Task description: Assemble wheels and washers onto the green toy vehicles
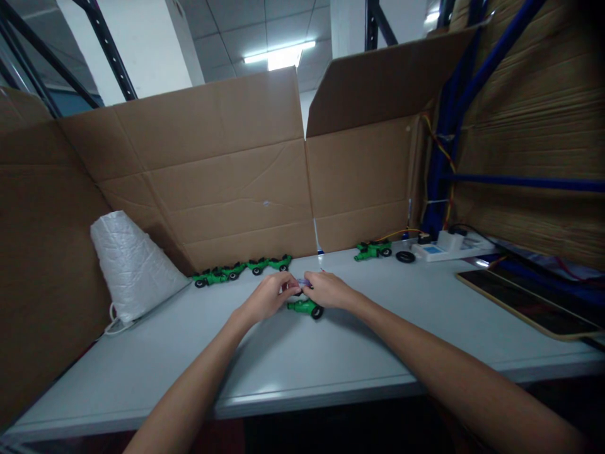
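My left hand and my right hand meet above the middle of the white table. Between their closed fingertips is a small purplish item, too small to make out, which both hands seem to grip. Just below the hands a green toy vehicle with black wheels lies on the table. Parts of what is between the fingers are hidden by the hands.
Several green toy vehicles line the back left, beside a white wrapped bundle. Another green toy, a black ring, a power strip and a flat dark-screened device lie right. Cardboard walls enclose the table.
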